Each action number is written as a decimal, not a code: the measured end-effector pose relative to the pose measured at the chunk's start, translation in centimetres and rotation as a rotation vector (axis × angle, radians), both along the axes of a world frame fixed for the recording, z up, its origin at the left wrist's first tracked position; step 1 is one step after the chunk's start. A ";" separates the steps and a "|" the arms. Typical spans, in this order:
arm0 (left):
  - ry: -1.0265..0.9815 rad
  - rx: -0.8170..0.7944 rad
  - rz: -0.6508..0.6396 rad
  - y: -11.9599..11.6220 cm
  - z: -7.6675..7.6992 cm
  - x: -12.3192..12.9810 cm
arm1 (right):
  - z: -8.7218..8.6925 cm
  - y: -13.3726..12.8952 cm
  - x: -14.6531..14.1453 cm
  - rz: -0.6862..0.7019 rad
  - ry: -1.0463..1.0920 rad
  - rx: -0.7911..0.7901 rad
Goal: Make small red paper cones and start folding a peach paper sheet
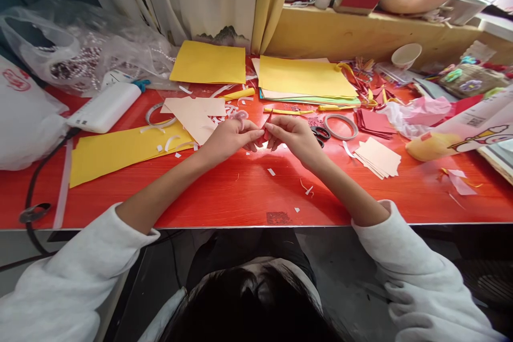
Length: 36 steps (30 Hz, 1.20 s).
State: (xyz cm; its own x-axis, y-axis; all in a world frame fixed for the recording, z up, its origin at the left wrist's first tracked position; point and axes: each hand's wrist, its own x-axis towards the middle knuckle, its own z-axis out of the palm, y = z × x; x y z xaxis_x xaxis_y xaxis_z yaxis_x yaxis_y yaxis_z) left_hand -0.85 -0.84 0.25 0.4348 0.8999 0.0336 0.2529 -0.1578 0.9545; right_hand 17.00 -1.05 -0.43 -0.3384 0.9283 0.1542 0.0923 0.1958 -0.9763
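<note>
Both hands meet above the middle of the red table. Pinched between thumb and fingers of my left hand and my right hand is a small folded piece of red paper, its pointed tip sticking up. The fingers cover most of it. Just right of my right hand lie black-handled scissors, partly hidden, and a roll of tape. Beside my left hand are pale pink paper sheets and white paper scraps.
Yellow sheets and a stack topped with yellow paper lie at the back. Yellow strips and a white power bank-like box are left. Red squares, pale cards and a paper cup are right.
</note>
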 end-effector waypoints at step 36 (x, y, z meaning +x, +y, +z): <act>-0.240 -0.181 0.091 0.5 -0.5 -0.3 | -0.6 0.0 -0.2 0.191 -0.181 -0.082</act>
